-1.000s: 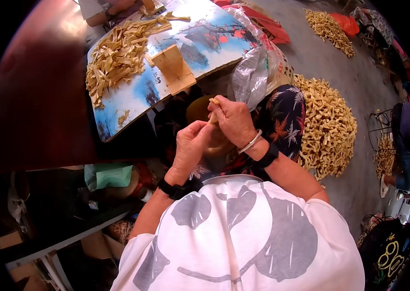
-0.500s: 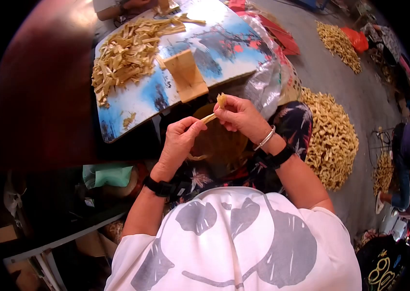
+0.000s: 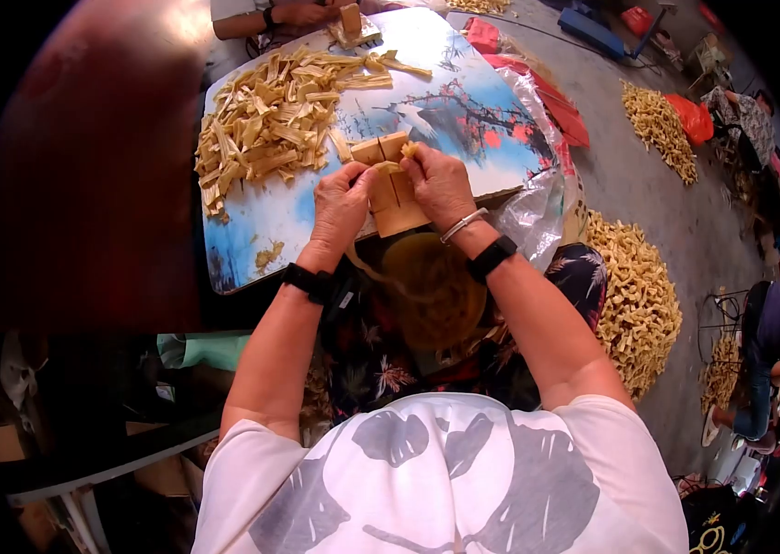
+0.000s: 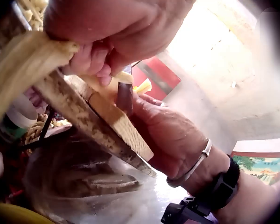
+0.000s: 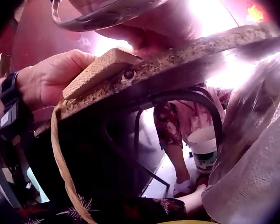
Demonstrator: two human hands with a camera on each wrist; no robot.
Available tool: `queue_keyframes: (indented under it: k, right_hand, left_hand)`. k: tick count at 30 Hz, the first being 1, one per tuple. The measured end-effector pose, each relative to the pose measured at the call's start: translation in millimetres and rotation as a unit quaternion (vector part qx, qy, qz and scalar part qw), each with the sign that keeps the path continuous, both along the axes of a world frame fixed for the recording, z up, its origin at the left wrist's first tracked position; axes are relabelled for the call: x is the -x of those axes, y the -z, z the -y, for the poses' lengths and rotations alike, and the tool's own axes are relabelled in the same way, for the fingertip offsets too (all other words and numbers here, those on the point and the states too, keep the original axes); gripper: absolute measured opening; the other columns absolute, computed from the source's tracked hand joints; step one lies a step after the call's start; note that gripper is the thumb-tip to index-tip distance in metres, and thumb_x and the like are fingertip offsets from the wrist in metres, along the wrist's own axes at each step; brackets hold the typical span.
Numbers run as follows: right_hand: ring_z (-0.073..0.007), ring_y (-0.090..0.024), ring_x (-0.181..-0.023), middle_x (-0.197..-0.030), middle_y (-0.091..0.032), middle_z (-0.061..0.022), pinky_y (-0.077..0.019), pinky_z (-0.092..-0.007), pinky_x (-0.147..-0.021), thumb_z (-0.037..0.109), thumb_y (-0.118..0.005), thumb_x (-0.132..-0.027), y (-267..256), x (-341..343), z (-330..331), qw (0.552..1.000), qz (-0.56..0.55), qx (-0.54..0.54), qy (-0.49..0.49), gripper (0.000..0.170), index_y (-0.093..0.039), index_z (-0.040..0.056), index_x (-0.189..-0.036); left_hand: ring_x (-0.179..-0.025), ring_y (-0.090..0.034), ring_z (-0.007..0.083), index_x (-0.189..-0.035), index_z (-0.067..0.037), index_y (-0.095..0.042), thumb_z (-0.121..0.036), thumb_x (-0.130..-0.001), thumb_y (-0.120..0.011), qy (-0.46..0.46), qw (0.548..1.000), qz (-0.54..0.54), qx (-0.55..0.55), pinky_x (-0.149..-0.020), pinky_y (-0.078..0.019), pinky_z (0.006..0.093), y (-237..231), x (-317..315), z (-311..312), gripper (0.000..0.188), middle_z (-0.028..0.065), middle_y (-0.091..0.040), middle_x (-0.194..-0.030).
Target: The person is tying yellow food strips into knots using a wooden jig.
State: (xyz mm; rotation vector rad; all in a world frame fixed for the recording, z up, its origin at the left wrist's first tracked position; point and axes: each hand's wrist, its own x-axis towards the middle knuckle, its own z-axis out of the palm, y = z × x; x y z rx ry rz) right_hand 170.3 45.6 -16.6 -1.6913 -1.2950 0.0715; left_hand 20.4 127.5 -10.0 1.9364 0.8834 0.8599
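In the head view, the left hand [image 3: 341, 210] and right hand [image 3: 444, 190] are side by side over a wooden block [image 3: 398, 214] at the edge of the painted desk [image 3: 293, 220]. The fingers of each are curled closed, pinching a pale yellow strip [image 3: 388, 168] that spans between them. One end of it pokes up from the right fingers; a length hangs below the left hand. A heap of loose strips [image 3: 270, 115] lies on the desk, and a mound of knotted pieces [image 3: 637, 300] is on the floor to the right.

In the left wrist view, the strip droops from the left hand, and a dark upright metal piece [image 4: 124, 99] stands at the block, near the right fingers.

In the right wrist view, the strip dangles past the desk's edge; a white bucket [image 5: 204, 147] stands beyond, beside someone's leg [image 5: 176, 161]. The right fingertips are hidden here.
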Motion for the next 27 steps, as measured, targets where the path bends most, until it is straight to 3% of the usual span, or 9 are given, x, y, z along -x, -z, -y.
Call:
queue_keyframes:
  k: [6,7,11,13,17,22,23,25,27]
  right_hand:
    - [-0.04,-0.063,-0.084,-0.084,-0.065,-0.0197,-0.0505,-0.0484,-0.072,0.019,-0.06,-0.091,6.7,-7.7,12.5,0.997,0.057,0.052,0.014,0.014,-0.062,0.0055,-0.094]
    - [-0.04,-0.064,-0.084,-0.083,-0.066,-0.02,-0.0504,-0.0485,-0.072,0.019,-0.059,-0.091,4.3,-11.4,17.1,0.997,0.041,0.058,0.01,0.014,-0.062,0.0052,-0.093]
    - [-0.04,-0.064,-0.078,-0.079,-0.065,-0.0205,-0.0503,-0.0463,-0.069,0.019,-0.058,-0.093,-7.1,-17.2,48.1,0.994,-0.07,0.079,-0.04,0.016,-0.063,0.0037,-0.094]
    - [-0.036,-0.065,-0.071,-0.073,-0.065,-0.0187,-0.0506,-0.0415,-0.064,0.024,-0.063,-0.092,-10.0,-14.2,74.3,0.985,-0.121,0.078,-0.099,0.022,-0.064,0.0032,-0.099]
    - [-0.0302,-0.065,-0.061,-0.066,-0.064,-0.0137,-0.0502,-0.0383,-0.058,0.031,-0.073,-0.085,-29.0,24.0,124.9,0.985,-0.115,0.104,-0.069,0.036,-0.065,0.0026,-0.106]
    - [-0.0345,-0.062,-0.078,-0.086,-0.063,-0.0172,-0.0499,-0.0403,-0.068,0.021,-0.063,-0.092,-9.5,58.4,144.5,0.992,-0.116,0.005,-0.056,0.02,-0.065,0.0015,-0.098]
    - [-0.0347,-0.062,-0.077,-0.086,-0.063,-0.0167,-0.05,-0.0405,-0.068,0.019,-0.061,-0.092,-5.4,59.9,148.7,0.989,-0.138,0.004,-0.049,0.018,-0.065,0.0015,-0.098]
    - [-0.0303,-0.063,-0.069,-0.086,-0.064,-0.014,-0.0504,-0.0339,-0.062,0.013,-0.061,-0.093,0.9,61.9,157.0,0.987,-0.152,-0.011,-0.044,0.013,-0.066,0.001,-0.096]
    - [-0.0351,-0.063,-0.072,-0.082,-0.062,-0.016,-0.0503,-0.0382,-0.063,0.015,-0.06,-0.093,-2.2,69.0,168.5,0.987,-0.139,-0.017,-0.08,0.013,-0.064,0.002,-0.093]
  left_hand:
    - [-0.06,-0.046,0.0041,-0.084,0.001,-0.069,-0.018,-0.093,-0.063,-0.095,0.995,0.015,0.007,-0.055,-0.039,0.0226,10.8,-1.2,0.7,0.022,-0.003,-0.058,-0.066]
    - [-0.057,-0.047,0.0055,-0.093,0.001,-0.07,-0.017,-0.095,-0.061,-0.073,0.997,-0.008,0.014,-0.054,-0.0395,0.0223,10.9,4.7,-3.6,0.021,-0.003,-0.059,-0.069]
    - [-0.058,-0.051,0.0097,-0.105,0.001,-0.065,-0.014,-0.098,-0.055,0.082,0.903,0.22,0.36,-0.057,-0.0451,0.0243,-2.2,36.0,9.3,0.019,0.0018,-0.063,-0.08]
    - [-0.067,-0.055,0.0104,-0.106,0.001,-0.065,-0.011,-0.097,-0.057,0.086,0.896,0.244,0.361,-0.065,-0.0466,0.0241,-14.6,41.1,38.3,0.017,0.0026,-0.063,-0.084]
    - [-0.079,-0.061,0.0103,-0.107,-0.001,-0.065,-0.007,-0.094,-0.062,0.077,0.913,0.228,0.329,-0.075,-0.0487,0.0238,-22.7,39.1,103.7,0.015,0.0036,-0.067,-0.093]
    - [-0.081,-0.058,0.007,-0.106,-0.006,-0.065,-0.012,-0.095,-0.061,0.085,0.952,0.189,0.225,-0.075,-0.0474,0.0208,-6.3,31.7,169.1,0.013,0.0001,-0.066,-0.092]
    - [-0.082,-0.059,0.0078,-0.105,-0.005,-0.065,-0.014,-0.096,-0.062,0.042,0.947,0.159,0.276,-0.076,-0.0482,0.0217,2.1,38.0,173.0,0.013,0.001,-0.066,-0.093]
    - [-0.085,-0.06,0.0094,-0.101,-0.003,-0.065,-0.018,-0.096,-0.062,-0.045,0.923,0.097,0.37,-0.079,-0.0498,0.0234,19.7,53.2,174.1,0.016,0.0029,-0.066,-0.095]
    - [-0.084,-0.062,0.0124,-0.1,-0.003,-0.064,-0.022,-0.096,-0.062,0.013,0.811,0.11,0.575,-0.078,-0.051,0.0266,18.7,67.0,170.0,0.019,0.0045,-0.066,-0.095]
